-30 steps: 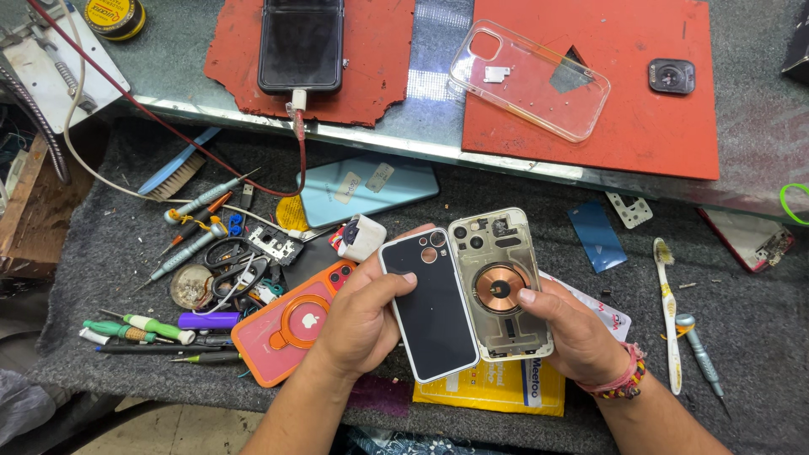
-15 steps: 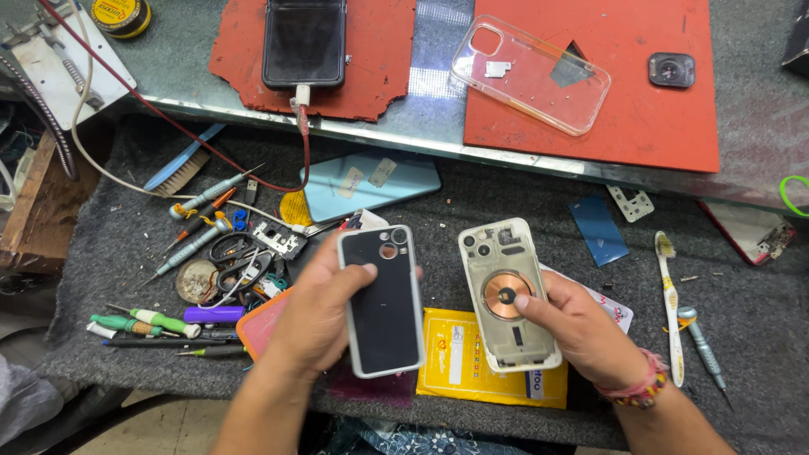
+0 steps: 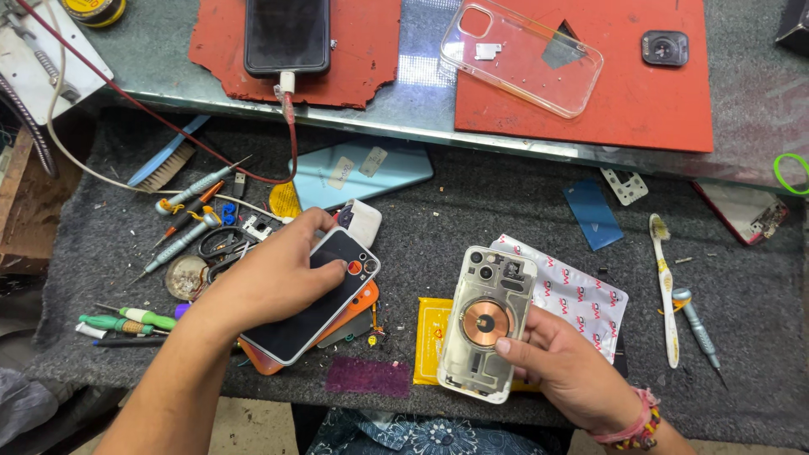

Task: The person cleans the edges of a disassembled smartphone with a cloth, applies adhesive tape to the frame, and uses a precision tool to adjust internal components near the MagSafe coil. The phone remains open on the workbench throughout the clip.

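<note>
My left hand [image 3: 274, 282] lies over a black phone back panel [image 3: 324, 299] and presses it down onto an orange phone case [image 3: 362, 302] on the grey mat. My right hand [image 3: 573, 371] holds a phone rear housing [image 3: 487, 324], inner side up, with a copper charging coil in its middle and camera holes at its top. My thumb rests just below the coil. The housing hovers over a yellow packet [image 3: 428, 341] and a white patterned packet [image 3: 581, 295].
Screwdrivers [image 3: 190, 215], scissors and small parts lie at the left. A light blue phone back [image 3: 362, 173] lies behind. On the raised shelf sit red mats [image 3: 649, 93], a clear case [image 3: 522, 55] and a charging phone [image 3: 286, 34]. A toothbrush [image 3: 664, 282] lies at the right.
My left hand carried the black panel leftwards and down onto the orange case. My right hand shifted the housing slightly right and lower.
</note>
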